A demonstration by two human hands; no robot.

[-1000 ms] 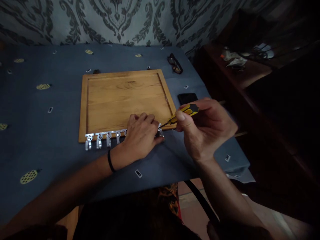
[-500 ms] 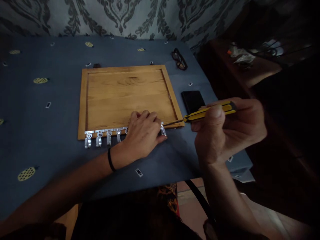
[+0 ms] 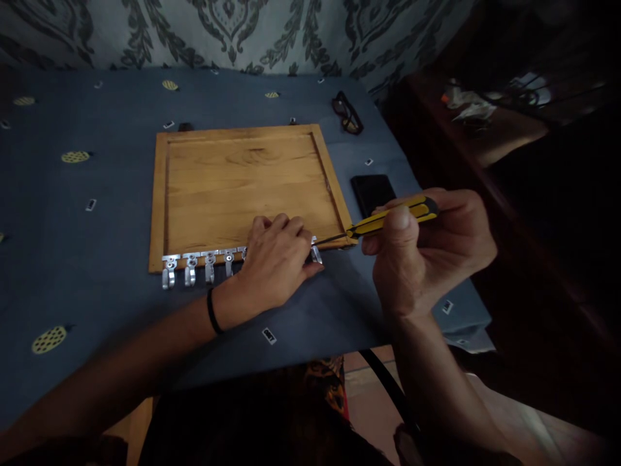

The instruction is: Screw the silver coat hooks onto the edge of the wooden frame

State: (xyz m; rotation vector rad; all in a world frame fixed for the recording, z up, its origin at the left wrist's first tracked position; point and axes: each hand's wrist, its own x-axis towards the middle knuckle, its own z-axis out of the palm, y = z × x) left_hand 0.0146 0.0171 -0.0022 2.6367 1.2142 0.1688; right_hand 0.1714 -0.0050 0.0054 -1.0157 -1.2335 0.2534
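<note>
A wooden board with a raised frame lies flat on the cloth-covered table. Along its front edge runs a metal hook rail, its several silver hooks pointing toward me. My left hand is closed over the right part of that rail, fingers curled and thumb low by the last hook; it hides the hooks beneath. Held in my right hand is a yellow and black screwdriver. Its shaft slants left and down to the rail beside my left fingers, where the tip is hidden.
Behind my right hand lies a flat black object, partly covered. Dark-framed glasses rest farther back. The patterned blue tablecloth meets a patterned curtain behind. Dark furniture stands on the right.
My right hand and the screwdriver have shifted left, nearer the rail. My left hand keeps its place on the rail. The whole view has moved slightly.
</note>
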